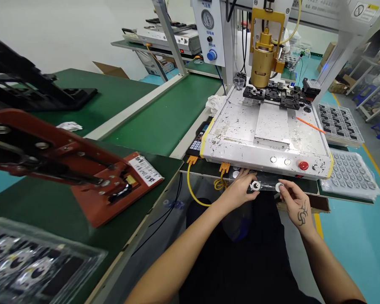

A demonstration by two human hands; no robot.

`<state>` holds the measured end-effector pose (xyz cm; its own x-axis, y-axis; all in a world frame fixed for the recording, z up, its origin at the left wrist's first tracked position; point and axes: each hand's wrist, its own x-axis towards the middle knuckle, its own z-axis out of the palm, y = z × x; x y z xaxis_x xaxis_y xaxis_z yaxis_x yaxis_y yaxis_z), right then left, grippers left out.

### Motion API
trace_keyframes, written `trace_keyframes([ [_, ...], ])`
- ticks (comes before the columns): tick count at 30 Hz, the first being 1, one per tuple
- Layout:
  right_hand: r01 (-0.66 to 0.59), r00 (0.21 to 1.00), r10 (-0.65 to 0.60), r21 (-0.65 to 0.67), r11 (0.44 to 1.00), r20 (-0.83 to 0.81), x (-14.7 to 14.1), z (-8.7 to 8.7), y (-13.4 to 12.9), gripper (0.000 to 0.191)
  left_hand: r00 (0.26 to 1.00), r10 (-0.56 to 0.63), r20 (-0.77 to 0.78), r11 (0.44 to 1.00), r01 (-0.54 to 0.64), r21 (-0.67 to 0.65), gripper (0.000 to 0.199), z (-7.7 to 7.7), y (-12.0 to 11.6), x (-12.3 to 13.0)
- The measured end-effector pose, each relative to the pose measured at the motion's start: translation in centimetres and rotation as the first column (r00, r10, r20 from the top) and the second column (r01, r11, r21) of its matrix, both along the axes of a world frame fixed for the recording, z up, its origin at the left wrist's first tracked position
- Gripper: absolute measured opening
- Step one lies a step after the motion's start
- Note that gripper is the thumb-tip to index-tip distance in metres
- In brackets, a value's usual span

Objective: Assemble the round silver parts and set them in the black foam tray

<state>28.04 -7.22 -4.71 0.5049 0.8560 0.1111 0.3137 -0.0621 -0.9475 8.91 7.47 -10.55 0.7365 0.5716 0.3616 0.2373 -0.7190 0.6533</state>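
Observation:
My left hand (242, 188) is closed on a small round metal part (255, 185) with a dark centre, held between thumb and fingers at the front edge of the white machine base. To its right, my right hand (293, 200) pinches a small pale disc (279, 187) between thumb and fingertips. A clear strip (267, 182) stretches between the two hands. Behind them stands the white machine base (237, 126) with a red button (303, 165). Above its back part hangs a gold press head (261, 63) over black fixtures (280, 95).
Red lever press (91, 202) and tray of round parts (66, 253) stand at left. Yellow cables (190, 181) hang left of my hands. At right are a tray of black parts (338, 122) and a sheet of discs (351, 175). An orange stick (310, 125) lies on the base.

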Motion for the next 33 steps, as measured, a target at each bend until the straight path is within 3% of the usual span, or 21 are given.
trace_keyframes([
  [9,0.009,0.959,-0.006,0.009,1.0,-0.284,-0.3,-0.6,0.8,0.043,0.998,-0.051,-0.047,0.998,0.05,-0.038,0.032,1.2,0.1,0.0],
  [13,-0.006,0.94,0.007,0.006,1.0,-0.34,-0.2,0.1,0.5,0.04,0.997,0.014,0.081,0.977,0.004,-0.213,0.036,3.0,-1.9,-1.7],
  [15,-0.046,0.938,0.046,0.008,0.999,-0.343,-0.4,0.6,0.3,0.038,0.987,0.079,0.143,0.902,-0.01,-0.432,0.04,4.1,-3.2,-2.7],
  [16,-0.072,0.936,0.07,0.008,0.997,-0.345,-0.6,0.8,0.2,0.036,0.977,0.111,0.182,0.828,0.01,-0.561,0.042,4.7,-3.9,-3.1],
  [18,-0.131,0.926,0.124,0.004,0.991,-0.355,-0.9,1.3,0.2,0.033,0.942,0.183,0.282,0.625,0.11,-0.773,0.047,5.9,-5.0,-3.7],
  [20,-0.194,0.905,0.177,-0.004,0.981,-0.388,-1.3,1.6,0.3,0.031,0.892,0.264,0.366,0.434,0.229,-0.871,0.052,6.7,-5.9,-4.1],
  [23,-0.278,0.848,0.239,-0.014,0.96,-0.474,-2.0,1.9,0.7,0.032,0.847,0.355,0.395,0.275,0.309,-0.91,0.059,7.6,-6.6,-4.7],
  [25,-0.315,0.803,0.258,-0.016,0.949,-0.537,-2.5,2.2,1.0,0.036,0.837,0.391,0.383,0.232,0.313,-0.921,0.062,8.0,-6.9,-5.1],
  [28,-0.349,0.758,0.265,-0.027,0.937,-0.597,-3.2,2.8,1.2,0.04,0.821,0.422,0.384,0.213,0.322,-0.922,0.058,8.1,-7.3,-5.8],
  [33,-0.375,0.757,0.274,-0.052,0.925,-0.593,-3.3,3.1,0.7,0.04,0.807,0.43,0.404,0.245,0.326,-0.913,0.048,7.9,-7.9,-6.4],
])
